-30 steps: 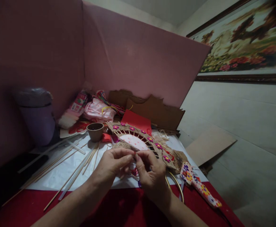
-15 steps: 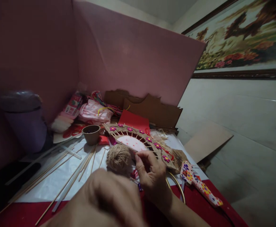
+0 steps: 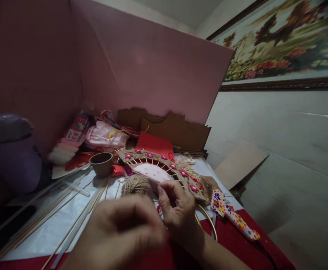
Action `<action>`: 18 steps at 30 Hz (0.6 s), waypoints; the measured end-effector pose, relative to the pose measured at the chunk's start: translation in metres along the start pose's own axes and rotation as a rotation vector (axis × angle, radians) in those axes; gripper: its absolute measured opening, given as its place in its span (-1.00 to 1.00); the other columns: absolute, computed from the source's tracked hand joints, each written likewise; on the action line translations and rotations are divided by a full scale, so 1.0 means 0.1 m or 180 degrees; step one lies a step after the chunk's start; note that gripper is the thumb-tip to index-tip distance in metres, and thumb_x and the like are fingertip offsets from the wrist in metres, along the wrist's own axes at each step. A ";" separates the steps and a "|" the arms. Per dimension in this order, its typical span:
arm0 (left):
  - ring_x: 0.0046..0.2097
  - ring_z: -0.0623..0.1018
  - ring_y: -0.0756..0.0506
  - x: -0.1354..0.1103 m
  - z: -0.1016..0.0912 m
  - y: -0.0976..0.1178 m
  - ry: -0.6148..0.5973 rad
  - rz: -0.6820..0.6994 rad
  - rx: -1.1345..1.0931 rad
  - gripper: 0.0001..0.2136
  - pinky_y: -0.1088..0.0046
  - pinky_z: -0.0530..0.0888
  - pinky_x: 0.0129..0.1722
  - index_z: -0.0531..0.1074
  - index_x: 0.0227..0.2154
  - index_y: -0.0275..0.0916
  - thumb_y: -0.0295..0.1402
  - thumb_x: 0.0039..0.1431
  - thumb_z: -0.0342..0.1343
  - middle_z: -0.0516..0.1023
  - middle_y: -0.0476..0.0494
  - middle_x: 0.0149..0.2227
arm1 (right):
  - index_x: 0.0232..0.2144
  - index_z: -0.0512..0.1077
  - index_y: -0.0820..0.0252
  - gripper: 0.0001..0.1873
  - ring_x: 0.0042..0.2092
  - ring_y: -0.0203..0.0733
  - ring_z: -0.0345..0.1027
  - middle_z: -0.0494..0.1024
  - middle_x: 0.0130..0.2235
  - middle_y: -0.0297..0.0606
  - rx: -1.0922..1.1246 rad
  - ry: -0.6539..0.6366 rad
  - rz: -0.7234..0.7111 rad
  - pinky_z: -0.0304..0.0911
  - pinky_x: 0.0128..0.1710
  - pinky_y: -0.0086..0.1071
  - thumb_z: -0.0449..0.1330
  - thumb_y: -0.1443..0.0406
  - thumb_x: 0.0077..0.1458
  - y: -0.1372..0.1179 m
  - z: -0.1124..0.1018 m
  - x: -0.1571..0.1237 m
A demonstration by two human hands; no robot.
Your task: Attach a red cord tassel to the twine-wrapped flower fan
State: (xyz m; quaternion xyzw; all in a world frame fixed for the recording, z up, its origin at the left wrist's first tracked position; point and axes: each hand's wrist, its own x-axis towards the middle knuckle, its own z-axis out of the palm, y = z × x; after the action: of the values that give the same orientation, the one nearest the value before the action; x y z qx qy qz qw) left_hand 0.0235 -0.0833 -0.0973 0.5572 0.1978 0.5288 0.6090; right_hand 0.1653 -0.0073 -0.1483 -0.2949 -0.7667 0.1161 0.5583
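Note:
My left hand (image 3: 119,232) is in the near foreground, blurred, with thumb and fingers curled together in a pinch. Anything between its fingertips is too smeared to make out. My right hand (image 3: 179,210) is closed, thumb against forefinger, just in front of a fan-shaped piece (image 3: 158,154) of jute and thin sticks trimmed with purple flowers. What the pinch holds is too small to name. Pink-dotted white fabric (image 3: 152,171) covers the fan's inner arc. Behind my left hand, a ball of jute twine (image 3: 135,185) is partly hidden. Gold hoops (image 3: 208,221) lie beside my right wrist.
A flower-patterned glue gun (image 3: 234,217) with a cord lies at the right. A brown cup (image 3: 101,165), thin wooden sticks (image 3: 47,221) and clear glue sticks (image 3: 75,187) are on the left. Behind stand torn cardboard (image 3: 177,131) and red sheet (image 3: 154,144); a purple bin (image 3: 12,161) is far left.
My left hand has turned, its curled fingers now level, and covers more of the twine ball. My right hand keeps its pinch. The whole view has shifted slightly, with things appearing further left.

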 end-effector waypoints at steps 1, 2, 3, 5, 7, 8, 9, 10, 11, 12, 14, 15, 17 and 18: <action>-0.61 0.34 0.09 0.09 -0.08 -0.03 0.0839 -0.0073 0.0273 -0.91 0.62 0.22 -0.67 0.51 -0.57 -0.20 -0.38 0.00 0.23 0.41 0.01 -0.62 | -0.32 0.36 0.21 -0.94 -0.54 -0.36 0.31 0.45 -0.50 -0.37 0.0032 0.0027 -0.0003 0.22 -0.54 -0.50 0.09 0.40 0.13 -0.01 0.00 0.00; -0.67 0.26 0.12 0.17 -0.17 -0.07 0.1485 -0.0248 0.0525 -0.87 0.63 0.14 -0.71 0.49 -0.61 -0.24 -0.36 -0.06 0.28 0.36 0.04 -0.68 | -0.31 0.36 0.21 -0.93 -0.54 -0.36 0.32 0.46 -0.50 -0.37 0.0077 0.0040 -0.0003 0.23 -0.54 -0.51 0.09 0.40 0.13 -0.02 -0.01 0.00; -0.68 0.23 0.12 0.24 -0.24 -0.12 0.1805 -0.0393 0.0640 -0.85 0.63 0.10 -0.73 0.49 -0.60 -0.27 -0.31 -0.12 0.31 0.35 0.03 -0.69 | -0.31 0.37 0.21 -0.93 -0.55 -0.36 0.32 0.46 -0.50 -0.37 0.0134 0.0050 -0.0007 0.23 -0.56 -0.52 0.09 0.40 0.13 -0.03 -0.01 0.00; -0.70 0.19 0.13 0.34 -0.33 -0.23 0.1784 -0.0712 0.0539 -0.73 0.62 0.06 -0.73 0.55 -0.38 -0.28 -0.27 -0.19 0.35 0.40 0.02 -0.66 | -0.31 0.37 0.21 -0.93 -0.57 -0.37 0.30 0.45 -0.52 -0.38 0.0224 0.0020 -0.0015 0.22 -0.58 -0.53 0.09 0.40 0.13 -0.04 -0.02 -0.01; -0.71 0.18 0.13 0.37 -0.36 -0.32 0.1554 -0.0897 0.0217 -0.64 0.61 0.07 -0.73 0.54 -0.32 -0.31 -0.24 -0.23 0.36 0.39 0.02 -0.66 | -0.31 0.37 0.21 -0.93 -0.57 -0.37 0.29 0.45 -0.52 -0.38 0.0247 -0.0070 -0.0039 0.22 -0.57 -0.52 0.09 0.40 0.13 -0.04 -0.02 -0.02; -0.70 0.19 0.13 0.36 -0.35 -0.35 0.1509 -0.0893 0.0094 -0.63 0.61 0.08 -0.72 0.54 -0.34 -0.33 -0.22 -0.24 0.36 0.37 0.02 -0.68 | -0.31 0.37 0.21 -0.93 -0.56 -0.36 0.30 0.45 -0.52 -0.37 0.0236 -0.0130 -0.0054 0.22 -0.55 -0.50 0.08 0.40 0.13 -0.04 -0.02 -0.02; -0.71 0.17 0.14 0.35 -0.33 -0.37 0.1477 -0.0903 0.0082 -0.65 0.61 0.04 -0.73 0.54 -0.36 -0.34 -0.20 -0.21 0.34 0.35 0.03 -0.69 | -0.31 0.37 0.20 -0.92 -0.56 -0.35 0.30 0.45 -0.52 -0.36 0.0218 -0.0191 -0.0067 0.22 -0.54 -0.49 0.08 0.39 0.13 -0.04 -0.01 -0.02; -0.72 0.16 0.14 0.34 -0.30 -0.38 0.1503 -0.0857 0.0096 -0.67 0.62 0.02 -0.74 0.54 -0.41 -0.35 -0.19 -0.20 0.33 0.33 0.03 -0.70 | -0.32 0.37 0.20 -0.92 -0.56 -0.35 0.30 0.44 -0.52 -0.36 0.0197 -0.0244 -0.0068 0.22 -0.54 -0.49 0.08 0.39 0.14 -0.03 -0.01 -0.03; -0.72 0.15 0.15 0.33 -0.27 -0.38 0.1569 -0.0789 0.0150 -0.70 0.62 0.01 -0.74 0.53 -0.46 -0.35 -0.19 -0.19 0.32 0.32 0.04 -0.72 | -0.32 0.36 0.20 -0.92 -0.56 -0.34 0.29 0.44 -0.52 -0.36 0.0173 -0.0284 -0.0060 0.21 -0.54 -0.48 0.07 0.39 0.14 -0.03 0.00 -0.03; -0.72 0.15 0.15 0.33 -0.24 -0.38 0.1670 -0.0706 0.0225 -0.71 0.63 0.00 -0.74 0.51 -0.50 -0.35 -0.19 -0.18 0.31 0.30 0.05 -0.73 | -0.32 0.36 0.20 -0.92 -0.56 -0.34 0.29 0.43 -0.52 -0.35 0.0149 -0.0318 -0.0037 0.20 -0.54 -0.47 0.06 0.38 0.14 -0.03 0.01 -0.03; -0.71 0.18 0.14 0.32 -0.20 -0.38 0.1913 -0.0529 0.0351 -0.72 0.64 0.04 -0.74 0.47 -0.58 -0.35 -0.20 -0.20 0.32 0.30 0.06 -0.73 | -0.32 0.33 0.20 -0.94 -0.56 -0.33 0.29 0.43 -0.52 -0.35 0.0118 -0.0331 0.0034 0.19 -0.56 -0.47 0.05 0.37 0.14 -0.03 0.03 -0.02; -0.71 0.19 0.14 0.32 -0.19 -0.38 0.2016 -0.0468 0.0393 -0.72 0.64 0.07 -0.73 0.46 -0.60 -0.35 -0.20 -0.21 0.32 0.30 0.06 -0.73 | -0.31 0.31 0.20 -0.94 -0.56 -0.32 0.29 0.42 -0.52 -0.35 0.0112 -0.0341 0.0074 0.19 -0.56 -0.46 0.05 0.36 0.14 -0.03 0.03 -0.02; -0.69 0.23 0.13 0.33 -0.19 -0.38 0.2150 -0.0400 0.0407 -0.71 0.64 0.12 -0.72 0.42 -0.63 -0.34 -0.21 -0.23 0.33 0.33 0.05 -0.72 | -0.31 0.29 0.20 -0.95 -0.56 -0.32 0.29 0.41 -0.52 -0.36 0.0140 -0.0378 0.0118 0.18 -0.57 -0.47 0.05 0.36 0.13 -0.02 0.04 -0.02; -0.69 0.24 0.12 0.33 -0.20 -0.38 0.2187 -0.0386 0.0397 -0.71 0.64 0.13 -0.72 0.41 -0.64 -0.33 -0.21 -0.24 0.34 0.33 0.05 -0.73 | -0.32 0.29 0.20 -0.95 -0.56 -0.32 0.28 0.41 -0.53 -0.36 0.0159 -0.0412 0.0120 0.18 -0.57 -0.47 0.05 0.35 0.13 -0.02 0.04 -0.02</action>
State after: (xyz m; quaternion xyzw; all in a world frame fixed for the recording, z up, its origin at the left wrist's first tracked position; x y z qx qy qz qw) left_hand 0.0355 -0.0384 -0.1257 0.3701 0.4556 0.6352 0.5020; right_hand 0.1613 -0.0096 -0.1503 -0.2872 -0.7924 0.1646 0.5124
